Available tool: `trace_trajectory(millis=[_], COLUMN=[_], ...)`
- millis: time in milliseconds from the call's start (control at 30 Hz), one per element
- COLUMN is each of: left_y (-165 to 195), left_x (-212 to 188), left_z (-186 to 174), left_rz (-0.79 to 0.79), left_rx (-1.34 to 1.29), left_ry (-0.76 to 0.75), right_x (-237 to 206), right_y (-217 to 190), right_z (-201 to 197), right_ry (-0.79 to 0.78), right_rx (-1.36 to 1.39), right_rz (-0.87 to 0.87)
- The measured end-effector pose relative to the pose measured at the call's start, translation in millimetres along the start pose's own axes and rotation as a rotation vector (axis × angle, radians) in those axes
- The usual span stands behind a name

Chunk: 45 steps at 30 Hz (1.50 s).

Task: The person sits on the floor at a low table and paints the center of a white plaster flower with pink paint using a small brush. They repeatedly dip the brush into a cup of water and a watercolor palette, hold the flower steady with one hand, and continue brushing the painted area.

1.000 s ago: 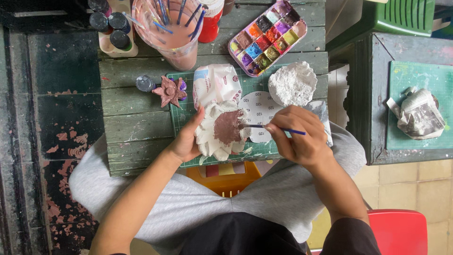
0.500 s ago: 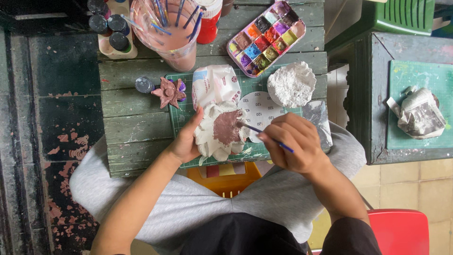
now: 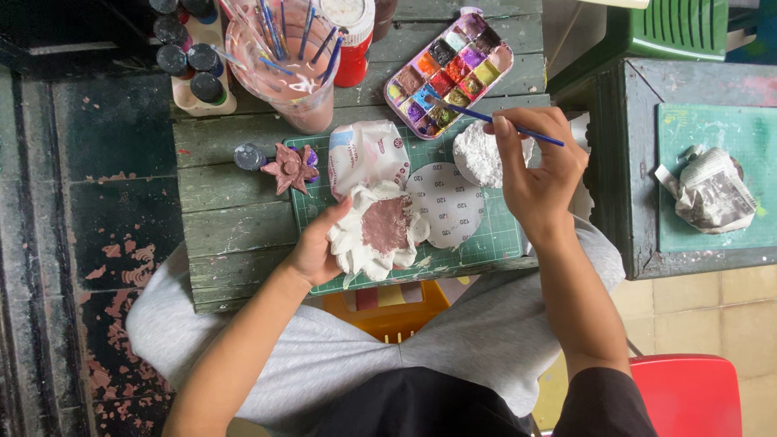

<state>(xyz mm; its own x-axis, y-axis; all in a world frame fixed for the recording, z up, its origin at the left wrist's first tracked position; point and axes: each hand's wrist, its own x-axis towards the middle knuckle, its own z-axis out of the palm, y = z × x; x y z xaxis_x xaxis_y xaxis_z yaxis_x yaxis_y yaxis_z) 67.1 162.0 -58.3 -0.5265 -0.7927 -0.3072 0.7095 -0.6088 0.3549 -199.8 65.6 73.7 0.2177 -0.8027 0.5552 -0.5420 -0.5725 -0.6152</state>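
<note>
My left hand (image 3: 312, 252) steadies a white clay flower (image 3: 376, 235) whose middle is painted dull brown; the flower lies on a green cutting mat (image 3: 486, 235). My right hand (image 3: 534, 166) grips a thin blue paintbrush (image 3: 494, 120), and its tip reaches into the pans of a paint palette (image 3: 449, 69) at the back of the mat. A lump of white clay (image 3: 477, 154) sits just under that hand.
A pink cup of brushes and cloudy water (image 3: 283, 61), a red paint bottle (image 3: 352, 40) and several small dark-lidded jars (image 3: 190, 57) stand at the back. A small painted flower (image 3: 291, 166), a crumpled white bag (image 3: 368, 150) and a round paper disc (image 3: 449, 206) lie nearby. A second green table (image 3: 704, 129) stands right.
My right hand has lifted the brush off the clay flower's brown middle and carried it up and right to the palette. My left hand stays on the flower.
</note>
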Motion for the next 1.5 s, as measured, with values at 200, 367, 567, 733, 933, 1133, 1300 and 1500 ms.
trace_trajectory(millis=[200,367,567,733,933,1133,1300,1500], left_y=[0,0,6,10,18,20,22,29], left_x=[-5,-11,-17,-15,-7,-7,-12,-23], left_z=[-7,-3,3,7,6,-2,-6,0], left_rz=[-0.077,-0.095,-0.103,-0.070,0.053,0.081,-0.002,-0.189], left_rx=[0.013,0.063,0.116,0.093,0.056,0.062,0.060,0.150], left_ry=[-0.017,-0.074,-0.067,-0.047,0.008,0.008,-0.087,-0.064], right_x=[18,50,82,94,77,76,99,121], right_y=[-29,-60,-55,-5,18,-26,-81,-83], right_z=[-3,-3,10,27,44,17,32,96], right_ry=[0.018,0.008,-0.041,-0.172,-0.167,0.229,-0.059,-0.279], right_rx=[0.061,-0.070,-0.211,-0.066,-0.123,0.240,0.074,-0.036], right_rz=[-0.143,-0.282,-0.287,-0.146,-0.088,-0.166,-0.390,-0.564])
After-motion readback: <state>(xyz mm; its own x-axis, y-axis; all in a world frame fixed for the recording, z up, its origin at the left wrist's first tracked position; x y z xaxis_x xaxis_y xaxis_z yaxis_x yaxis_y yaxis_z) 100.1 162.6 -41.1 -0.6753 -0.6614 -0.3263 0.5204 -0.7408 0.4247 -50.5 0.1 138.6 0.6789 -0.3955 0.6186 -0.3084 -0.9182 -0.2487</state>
